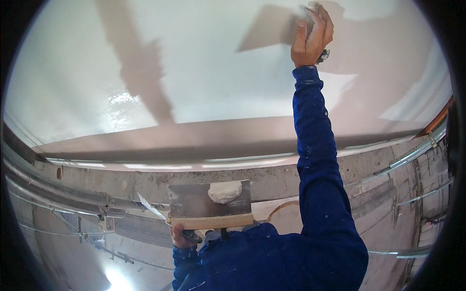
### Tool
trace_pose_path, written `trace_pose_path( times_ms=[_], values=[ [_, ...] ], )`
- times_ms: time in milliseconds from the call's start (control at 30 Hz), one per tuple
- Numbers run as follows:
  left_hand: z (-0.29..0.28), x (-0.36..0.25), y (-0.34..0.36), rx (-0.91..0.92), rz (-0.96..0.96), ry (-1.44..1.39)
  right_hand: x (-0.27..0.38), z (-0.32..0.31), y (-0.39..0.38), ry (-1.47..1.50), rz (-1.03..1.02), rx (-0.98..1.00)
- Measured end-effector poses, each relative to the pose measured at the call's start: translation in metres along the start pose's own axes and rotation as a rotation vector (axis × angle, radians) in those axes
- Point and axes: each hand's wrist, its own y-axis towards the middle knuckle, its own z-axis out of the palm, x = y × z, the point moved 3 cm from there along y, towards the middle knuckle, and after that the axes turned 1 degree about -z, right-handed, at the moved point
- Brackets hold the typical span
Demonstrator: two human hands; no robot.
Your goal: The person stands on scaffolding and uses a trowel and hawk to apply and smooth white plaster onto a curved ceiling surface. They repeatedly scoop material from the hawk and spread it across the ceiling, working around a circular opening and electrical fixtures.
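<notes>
My right hand (313, 39) is raised at full reach against the smooth white surface (218, 72), fingers closed round what looks like a plastering trowel. Its dark handle end (324, 56) shows beside the wrist; the hand hides most of the rest. A sharp-edged brownish shape, blade or shadow, lies left of the fingers. Low in front of my body, my left hand (182, 237) grips a wide metal plate (194, 199) by its wooden edge strip (213, 222). A lump of white plaster (224, 192) rests on the plate. Beside the same hand, a pale-bladed putty knife (154, 208) sticks up to the left.
Past the surface's lower border runs a rough concrete ledge (131, 182). Metal scaffold tubes (58, 184) cross on the left, and more pipes (412, 153) on the right. A bright light (119, 279) glows at lower left. Broad shadows fall across the white surface.
</notes>
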Motion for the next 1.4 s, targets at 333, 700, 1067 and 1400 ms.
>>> trace_pose_path(
  times_ms=[333,700,1067,1400],
  values=[
    [-0.010,-0.006,0.029,-0.087,-0.002,0.128,-0.011,0.000,-0.007,-0.063,-0.198,0.029],
    [-0.023,-0.031,0.032,-0.037,-0.002,-0.002,-0.035,-0.001,-0.004,-0.053,-0.020,-0.045],
    [-0.009,-0.032,0.053,-0.094,0.077,0.055,-0.017,0.011,-0.012,-0.090,-0.114,-0.127],
    [-0.024,-0.031,0.076,-0.139,-0.065,0.032,-0.020,0.017,-0.021,0.100,0.128,-0.161]
  ],
)
